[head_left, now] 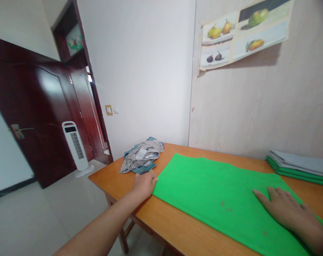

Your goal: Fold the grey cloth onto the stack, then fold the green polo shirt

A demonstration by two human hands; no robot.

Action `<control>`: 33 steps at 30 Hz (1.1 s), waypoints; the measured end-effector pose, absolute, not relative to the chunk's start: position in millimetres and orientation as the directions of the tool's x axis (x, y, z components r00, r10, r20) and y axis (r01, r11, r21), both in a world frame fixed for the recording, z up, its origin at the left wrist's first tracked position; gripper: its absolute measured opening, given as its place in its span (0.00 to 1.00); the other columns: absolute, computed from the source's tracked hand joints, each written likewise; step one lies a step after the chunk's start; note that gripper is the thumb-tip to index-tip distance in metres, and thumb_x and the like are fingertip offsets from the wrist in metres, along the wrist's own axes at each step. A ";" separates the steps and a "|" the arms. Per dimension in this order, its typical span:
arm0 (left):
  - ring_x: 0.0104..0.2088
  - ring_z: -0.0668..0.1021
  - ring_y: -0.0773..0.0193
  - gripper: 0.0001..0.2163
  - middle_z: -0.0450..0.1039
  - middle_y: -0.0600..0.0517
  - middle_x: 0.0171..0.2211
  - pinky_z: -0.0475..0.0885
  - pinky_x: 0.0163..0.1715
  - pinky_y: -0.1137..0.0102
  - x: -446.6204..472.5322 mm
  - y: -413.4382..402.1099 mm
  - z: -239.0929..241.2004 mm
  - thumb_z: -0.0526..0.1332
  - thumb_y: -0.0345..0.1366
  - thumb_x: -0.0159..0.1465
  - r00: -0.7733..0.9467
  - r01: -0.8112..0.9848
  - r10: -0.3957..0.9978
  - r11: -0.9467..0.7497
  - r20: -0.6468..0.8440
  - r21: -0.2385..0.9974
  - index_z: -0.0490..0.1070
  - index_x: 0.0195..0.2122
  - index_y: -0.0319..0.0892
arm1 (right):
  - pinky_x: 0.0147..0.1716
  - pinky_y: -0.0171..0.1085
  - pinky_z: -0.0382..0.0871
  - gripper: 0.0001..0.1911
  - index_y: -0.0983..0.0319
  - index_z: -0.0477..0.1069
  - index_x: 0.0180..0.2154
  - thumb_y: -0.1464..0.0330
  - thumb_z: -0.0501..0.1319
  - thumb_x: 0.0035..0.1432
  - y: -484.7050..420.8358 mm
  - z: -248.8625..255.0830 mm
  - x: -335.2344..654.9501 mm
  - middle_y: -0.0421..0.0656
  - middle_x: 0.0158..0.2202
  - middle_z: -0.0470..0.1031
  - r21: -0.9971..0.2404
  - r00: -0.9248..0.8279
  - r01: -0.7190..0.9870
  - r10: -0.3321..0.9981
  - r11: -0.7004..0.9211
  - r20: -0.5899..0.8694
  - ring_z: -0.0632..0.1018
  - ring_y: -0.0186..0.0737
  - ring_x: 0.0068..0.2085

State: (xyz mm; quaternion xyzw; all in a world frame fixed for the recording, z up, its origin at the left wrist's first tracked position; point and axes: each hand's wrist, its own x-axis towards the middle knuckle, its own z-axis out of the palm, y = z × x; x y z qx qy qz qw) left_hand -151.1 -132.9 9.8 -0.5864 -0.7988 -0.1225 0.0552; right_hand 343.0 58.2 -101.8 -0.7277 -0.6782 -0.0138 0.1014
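Observation:
A bright green cloth lies spread flat on the wooden table, with a few brownish marks on its surface. My left hand is closed at the cloth's left edge, its fingers curled on the near left corner. Over on the right part of the cloth, my right hand rests palm down, thumb and fingers spread, holding nothing. Just beyond my left hand sits a crumpled heap of clothes, a striped shirt with a collar over blue fabric.
Folded grey and green cloths are stacked at the table's far right, by the wall. A white tower fan stands on the floor before a dark red door. A fruit poster hangs on the wall.

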 end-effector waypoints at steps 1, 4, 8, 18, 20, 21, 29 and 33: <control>0.44 0.78 0.52 0.08 0.78 0.49 0.39 0.61 0.46 0.60 -149.2 -132.6 11.8 0.54 0.42 0.69 -0.299 0.953 0.923 0.276 0.241 0.123 0.68 0.40 0.45 | 0.64 0.65 0.46 0.51 0.70 0.54 0.68 0.39 0.33 0.59 58.0 -101.4 342.4 0.56 0.71 0.48 -0.128 0.083 0.990 0.984 -0.062 0.161 0.51 0.60 0.70; 0.49 0.75 0.51 0.10 0.76 0.47 0.45 0.61 0.50 0.58 -139.4 -128.9 16.2 0.53 0.42 0.69 -0.234 0.971 0.927 0.211 0.292 0.109 0.69 0.42 0.45 | 0.65 0.64 0.45 0.51 0.69 0.55 0.67 0.39 0.35 0.59 53.9 -99.0 339.9 0.54 0.71 0.48 -0.130 0.077 0.990 0.981 -0.054 0.176 0.51 0.59 0.70; 0.60 0.68 0.54 0.17 0.69 0.46 0.59 0.59 0.58 0.61 -125.6 -120.5 10.5 0.49 0.45 0.71 -0.005 0.991 0.950 -0.038 0.312 0.132 0.68 0.55 0.47 | 0.65 0.63 0.45 0.51 0.70 0.56 0.67 0.38 0.38 0.58 45.7 -94.2 335.1 0.55 0.71 0.50 -0.139 0.073 0.989 0.977 -0.045 0.200 0.52 0.58 0.70; 0.71 0.46 0.54 0.33 0.40 0.49 0.72 0.42 0.66 0.47 -123.7 -117.3 -4.9 0.37 0.60 0.69 0.113 0.983 0.994 -0.113 0.008 0.144 0.50 0.70 0.51 | 0.66 0.61 0.46 0.51 0.70 0.53 0.68 0.39 0.35 0.58 32.1 -77.1 324.2 0.53 0.71 0.48 -0.113 0.084 0.991 0.985 -0.068 0.150 0.50 0.56 0.70; 0.71 0.45 0.53 0.33 0.40 0.49 0.72 0.41 0.66 0.45 -124.2 -117.0 -2.1 0.38 0.61 0.69 0.106 0.985 0.994 -0.104 -0.005 0.140 0.50 0.70 0.51 | 0.66 0.61 0.46 0.51 0.70 0.52 0.68 0.40 0.35 0.59 29.6 -72.9 322.1 0.53 0.71 0.47 -0.106 0.088 0.992 0.987 -0.074 0.132 0.50 0.56 0.70; 0.71 0.45 0.53 0.33 0.40 0.49 0.72 0.42 0.66 0.45 -124.4 -116.5 -0.9 0.38 0.61 0.69 0.102 0.985 0.995 -0.100 -0.011 0.140 0.50 0.70 0.51 | 0.66 0.61 0.46 0.50 0.69 0.52 0.68 0.40 0.35 0.59 28.3 -70.8 321.2 0.53 0.71 0.47 -0.106 0.089 0.991 0.988 -0.077 0.123 0.50 0.55 0.70; 0.71 0.48 0.51 0.36 0.44 0.44 0.71 0.39 0.66 0.43 -120.2 -108.2 -1.1 0.38 0.63 0.67 0.108 0.988 0.994 -0.111 0.035 0.107 0.53 0.69 0.47 | 0.65 0.63 0.44 0.50 0.67 0.51 0.69 0.39 0.35 0.60 15.1 -57.5 318.0 0.52 0.72 0.44 -0.111 0.091 0.991 0.990 -0.079 0.108 0.48 0.55 0.71; 0.70 0.52 0.49 0.37 0.46 0.42 0.71 0.41 0.65 0.42 -118.6 -103.7 -4.8 0.39 0.64 0.67 0.108 0.990 0.994 -0.110 0.022 0.085 0.53 0.69 0.46 | 0.65 0.63 0.43 0.49 0.68 0.51 0.69 0.39 0.36 0.60 11.2 -53.7 317.6 0.52 0.72 0.45 -0.122 0.075 0.990 0.995 -0.066 0.069 0.49 0.55 0.71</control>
